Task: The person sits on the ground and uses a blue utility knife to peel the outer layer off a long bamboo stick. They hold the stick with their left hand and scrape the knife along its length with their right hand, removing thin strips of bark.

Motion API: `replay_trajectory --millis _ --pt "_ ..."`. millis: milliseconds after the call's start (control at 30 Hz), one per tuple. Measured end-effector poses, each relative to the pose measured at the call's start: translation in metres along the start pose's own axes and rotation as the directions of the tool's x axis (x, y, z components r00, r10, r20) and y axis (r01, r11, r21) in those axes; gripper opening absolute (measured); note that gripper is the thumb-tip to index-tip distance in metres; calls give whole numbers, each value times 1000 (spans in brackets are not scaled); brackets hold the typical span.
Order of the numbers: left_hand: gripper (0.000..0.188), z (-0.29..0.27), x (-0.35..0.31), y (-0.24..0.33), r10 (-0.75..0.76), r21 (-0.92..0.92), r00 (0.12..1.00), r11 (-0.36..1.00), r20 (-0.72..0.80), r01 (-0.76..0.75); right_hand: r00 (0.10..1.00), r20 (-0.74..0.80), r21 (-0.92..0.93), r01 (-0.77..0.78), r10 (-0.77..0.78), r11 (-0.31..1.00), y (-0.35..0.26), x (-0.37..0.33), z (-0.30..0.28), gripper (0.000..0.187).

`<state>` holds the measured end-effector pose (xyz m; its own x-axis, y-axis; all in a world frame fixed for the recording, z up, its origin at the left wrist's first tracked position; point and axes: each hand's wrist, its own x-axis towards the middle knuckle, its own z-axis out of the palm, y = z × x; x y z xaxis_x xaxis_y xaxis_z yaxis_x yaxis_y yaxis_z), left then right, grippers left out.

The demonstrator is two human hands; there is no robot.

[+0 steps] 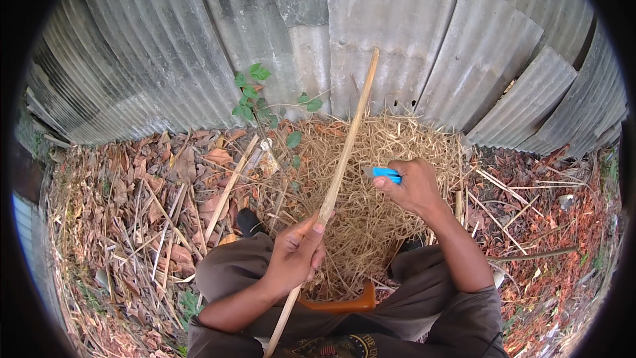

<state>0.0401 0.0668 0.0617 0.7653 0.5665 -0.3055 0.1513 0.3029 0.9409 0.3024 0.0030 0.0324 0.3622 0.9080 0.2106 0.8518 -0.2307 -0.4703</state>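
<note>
Blue colours the handle of the small cutter knife [387, 174] that I can see from far away, gripped in the person's right hand [412, 187]. Its short grey blade points left, toward the long wooden stick [353, 131], but there is a gap between them. The left hand [296, 252] is wrapped around the stick, low down. The stick slants up from the lap, over the straw-like strips [358, 232], and its top shows against the grey wavy wall [391, 20]. I cannot tell if it touches the wall. I spot a green leafy plant [248, 96] by the wall, and dry brown leaves [189, 162] on the left. Something orange [344, 304], partly hidden, shows between the person's legs [235, 268].
</note>
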Motion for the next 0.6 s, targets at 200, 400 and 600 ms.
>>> replay_trajectory --millis 200,400,600 --pt "37 7 1 3 76 -14 997 997 22 -76 985 61 13 163 -163 987 -36 8 7 77" --pt "32 19 -20 -5 161 192 981 965 104 -179 947 -60 -32 -319 317 947 31 46 -10 84" --pt "29 6 -8 -9 179 160 983 972 -42 -170 993 66 -30 98 -95 995 -36 -2 16 78"
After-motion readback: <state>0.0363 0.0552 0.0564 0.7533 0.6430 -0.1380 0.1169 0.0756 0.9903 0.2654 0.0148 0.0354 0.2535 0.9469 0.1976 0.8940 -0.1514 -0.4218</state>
